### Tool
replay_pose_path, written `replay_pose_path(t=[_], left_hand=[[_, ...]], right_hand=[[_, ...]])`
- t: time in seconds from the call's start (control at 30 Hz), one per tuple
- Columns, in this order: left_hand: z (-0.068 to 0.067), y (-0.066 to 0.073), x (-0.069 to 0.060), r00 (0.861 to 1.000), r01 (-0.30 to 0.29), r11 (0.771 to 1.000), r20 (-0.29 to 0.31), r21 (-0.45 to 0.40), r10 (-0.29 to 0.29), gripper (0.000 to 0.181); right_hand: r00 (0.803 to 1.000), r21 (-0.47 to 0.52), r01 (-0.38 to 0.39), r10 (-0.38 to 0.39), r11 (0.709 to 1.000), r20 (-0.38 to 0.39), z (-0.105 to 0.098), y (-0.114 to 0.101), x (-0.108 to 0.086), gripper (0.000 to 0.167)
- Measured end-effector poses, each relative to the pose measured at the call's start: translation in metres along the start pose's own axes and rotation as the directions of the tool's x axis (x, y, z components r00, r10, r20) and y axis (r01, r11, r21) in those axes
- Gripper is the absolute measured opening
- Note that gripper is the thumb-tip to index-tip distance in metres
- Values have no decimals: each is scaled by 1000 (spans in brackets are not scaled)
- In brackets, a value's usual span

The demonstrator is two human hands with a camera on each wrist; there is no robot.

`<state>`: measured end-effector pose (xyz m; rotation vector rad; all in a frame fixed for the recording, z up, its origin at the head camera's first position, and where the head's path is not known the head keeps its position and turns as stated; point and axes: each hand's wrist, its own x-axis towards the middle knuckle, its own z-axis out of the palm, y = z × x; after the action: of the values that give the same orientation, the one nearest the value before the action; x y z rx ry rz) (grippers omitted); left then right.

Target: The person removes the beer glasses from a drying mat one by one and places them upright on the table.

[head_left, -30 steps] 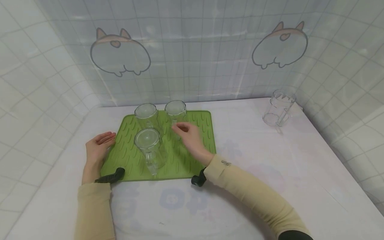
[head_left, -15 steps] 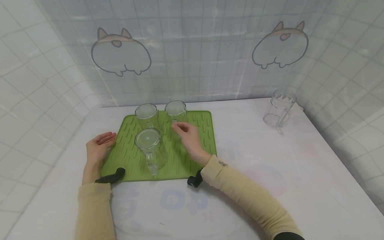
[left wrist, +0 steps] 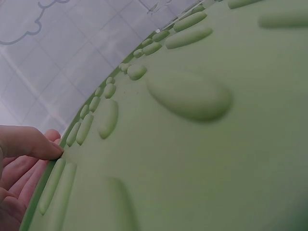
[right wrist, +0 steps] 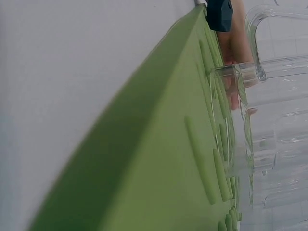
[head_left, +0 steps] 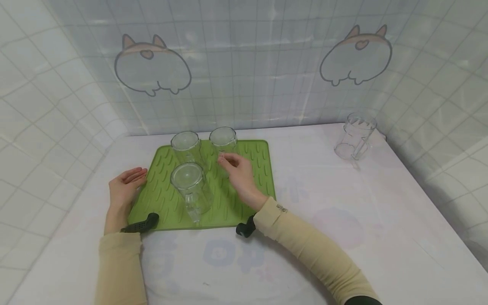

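Three clear glass mugs stand on a green ridged mat (head_left: 249,212). My right hand (head_left: 241,173) pinches the handle of the back right mug (head_left: 223,137) between thumb and curled fingers. Left of that is the back left mug (head_left: 186,143), with the front mug (head_left: 188,182) nearer me, its handle pointing toward me. The front mug looks upside down, a closed base on top. At the mat's left edge rests my left hand (head_left: 123,192); in the left wrist view its thumb (left wrist: 41,147) touches the rim, with the other fingers partly hidden behind that edge.
Far to the right, another clear glass mug (head_left: 354,137) stands on the white cloth (head_left: 324,262). A tiled-pattern sheet (head_left: 255,76) rises behind and along both sides. Dark wrist camera mounts (head_left: 142,224) lie low over the mat's front edge.
My right wrist and forearm have shifted slightly left, while the fingers stay at the back right mug's handle. The left hand and the mugs have not visibly moved.
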<state>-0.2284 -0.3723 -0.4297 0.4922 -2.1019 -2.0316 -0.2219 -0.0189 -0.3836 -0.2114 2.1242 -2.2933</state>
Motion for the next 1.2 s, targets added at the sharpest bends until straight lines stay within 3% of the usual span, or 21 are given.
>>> replay_pose_path(t=[0.47, 1.2], left_hand=[[4, 11, -6, 1000, 17, 1000, 12, -13, -17, 55], [3, 5, -3, 1000, 8, 1000, 3, -10, -8, 55]], right_hand=[[999, 7, 37, -37, 999, 20, 0, 2, 1, 27], [997, -22, 71, -71, 997, 6, 1, 6, 0, 26]])
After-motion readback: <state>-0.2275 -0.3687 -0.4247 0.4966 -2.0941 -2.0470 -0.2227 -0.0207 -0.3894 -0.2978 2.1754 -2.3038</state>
